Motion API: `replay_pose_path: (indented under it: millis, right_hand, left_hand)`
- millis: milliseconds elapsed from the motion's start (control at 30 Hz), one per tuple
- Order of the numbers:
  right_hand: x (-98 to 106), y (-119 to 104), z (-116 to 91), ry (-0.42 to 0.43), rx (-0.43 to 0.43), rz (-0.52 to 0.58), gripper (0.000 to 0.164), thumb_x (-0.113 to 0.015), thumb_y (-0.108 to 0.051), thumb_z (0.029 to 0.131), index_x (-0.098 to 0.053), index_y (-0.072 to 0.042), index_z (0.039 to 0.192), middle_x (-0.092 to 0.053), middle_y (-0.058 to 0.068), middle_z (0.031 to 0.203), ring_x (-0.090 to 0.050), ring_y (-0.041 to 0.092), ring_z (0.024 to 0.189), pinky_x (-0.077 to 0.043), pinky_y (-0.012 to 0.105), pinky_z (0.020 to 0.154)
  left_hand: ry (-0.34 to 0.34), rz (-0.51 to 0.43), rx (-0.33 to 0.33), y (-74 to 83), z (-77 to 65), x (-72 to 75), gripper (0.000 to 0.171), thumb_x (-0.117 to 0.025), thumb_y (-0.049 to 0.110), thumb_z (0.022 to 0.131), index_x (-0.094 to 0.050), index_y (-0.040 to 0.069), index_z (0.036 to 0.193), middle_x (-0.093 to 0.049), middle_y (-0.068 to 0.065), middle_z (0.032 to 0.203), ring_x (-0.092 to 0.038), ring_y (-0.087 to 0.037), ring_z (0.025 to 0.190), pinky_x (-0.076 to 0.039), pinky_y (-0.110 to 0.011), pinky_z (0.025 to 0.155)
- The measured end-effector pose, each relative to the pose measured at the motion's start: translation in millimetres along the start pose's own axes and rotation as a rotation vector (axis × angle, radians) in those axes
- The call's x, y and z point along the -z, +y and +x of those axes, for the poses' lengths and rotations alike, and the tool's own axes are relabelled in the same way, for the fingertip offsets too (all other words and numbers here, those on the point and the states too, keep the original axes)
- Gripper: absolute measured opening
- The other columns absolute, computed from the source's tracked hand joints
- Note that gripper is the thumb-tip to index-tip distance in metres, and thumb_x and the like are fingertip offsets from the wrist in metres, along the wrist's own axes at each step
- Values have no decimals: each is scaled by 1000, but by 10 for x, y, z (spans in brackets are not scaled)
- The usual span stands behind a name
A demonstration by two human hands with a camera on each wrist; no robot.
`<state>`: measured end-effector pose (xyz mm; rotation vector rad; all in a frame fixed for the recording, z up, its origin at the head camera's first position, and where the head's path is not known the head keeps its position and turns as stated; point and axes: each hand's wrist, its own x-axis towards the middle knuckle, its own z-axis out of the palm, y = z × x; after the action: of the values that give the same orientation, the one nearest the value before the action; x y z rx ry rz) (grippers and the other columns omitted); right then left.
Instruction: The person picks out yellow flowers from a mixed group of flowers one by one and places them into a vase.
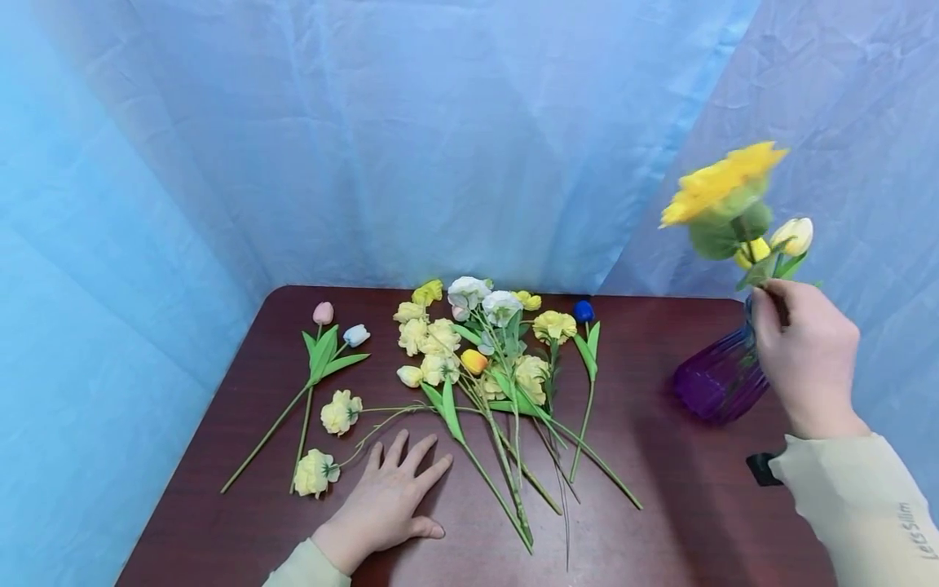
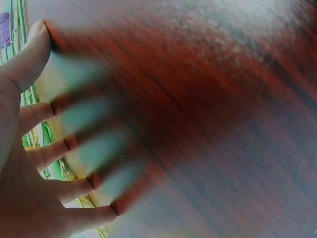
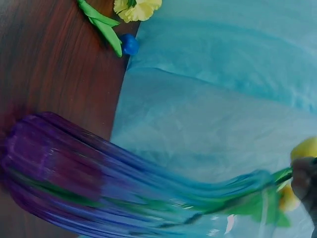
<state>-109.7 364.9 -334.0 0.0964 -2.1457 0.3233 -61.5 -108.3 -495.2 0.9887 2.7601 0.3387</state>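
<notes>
Yellow flower — pinched in the right hand — points bloom-up, its long axis leaning left.

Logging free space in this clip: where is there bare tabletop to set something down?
Bare: between the blue tulip and purple vase; also near left, between the left sleeve and the tabletop's left edge. Crowded: the middle, where white flowers, yellow flowers and tulip stems overlap.

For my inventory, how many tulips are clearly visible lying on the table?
5: pink tulip and pale blue tulip at left; cream tulip and orange tulip in the middle; dark blue tulip at right. Others may be hidden.
</notes>
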Motion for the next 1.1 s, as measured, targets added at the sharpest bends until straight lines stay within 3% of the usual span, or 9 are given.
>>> replay_pose_path:
  millis: [67,167,300,400,633,900,1100]
  right_hand:
    - [2,83,-34,24,-66,-18,20,-63,-8,99,-72,9,102,-69,29,87,-60,42,73,-34,35,63]
    - [14,191,-99,16,-160,-37,24,-60,-11,98,-72,11,100,-68,31,84,-54,45,75,-33,44,64]
    - [32,300,-193,-11,-202,-88,34,-55,-13,102,-69,17,97,-62,36,89,-46,51,84,-32,60,81]
    - [50,339,-261,-20,-214,-133,39,-52,-15,104,-66,20,96,-56,36,97,-40,55,94,-26,63,89]
    - [100,263,-353,-30,-384,-154,42,-46,-21,105,-65,17,102,-47,32,114,-32,52,111,-16,60,96]
    - [46,68,-487,171,-230,-101,30,-50,-17,99,-57,12,104,-45,32,102,-33,54,97,-22,59,86]
    - [-64,-108,-490,227,-98,3,23,-52,-7,93,-59,15,94,-48,32,87,-37,52,81,-24,62,78]
  left_hand:
    - [-3,3,0,-1,2,-3,89,-77,64,77,-52,22,151,-39,-16,158,-33,-56,142,-34,-76,102]
    - [-6,11,1,-3,8,-13,89,-77,65,77,-52,22,151,-38,-15,158,-33,-56,142,-34,-76,102]
    - [-11,21,0,-2,15,-25,90,-75,66,78,-51,23,152,-38,-15,159,-33,-55,142,-34,-75,103]
    - [-12,20,1,1,15,-26,90,-75,66,78,-51,23,152,-38,-15,159,-33,-55,142,-34,-76,103]
    - [-23,13,4,5,18,-15,90,-75,66,78,-50,22,153,-37,-15,160,-32,-56,143,-33,-76,103]
    - [-36,16,7,7,20,-12,90,-75,66,79,-50,22,153,-36,-16,160,-31,-56,143,-33,-76,104]
    - [-41,24,10,22,15,3,89,-74,66,79,-50,21,153,-37,-16,160,-31,-56,143,-33,-76,103]
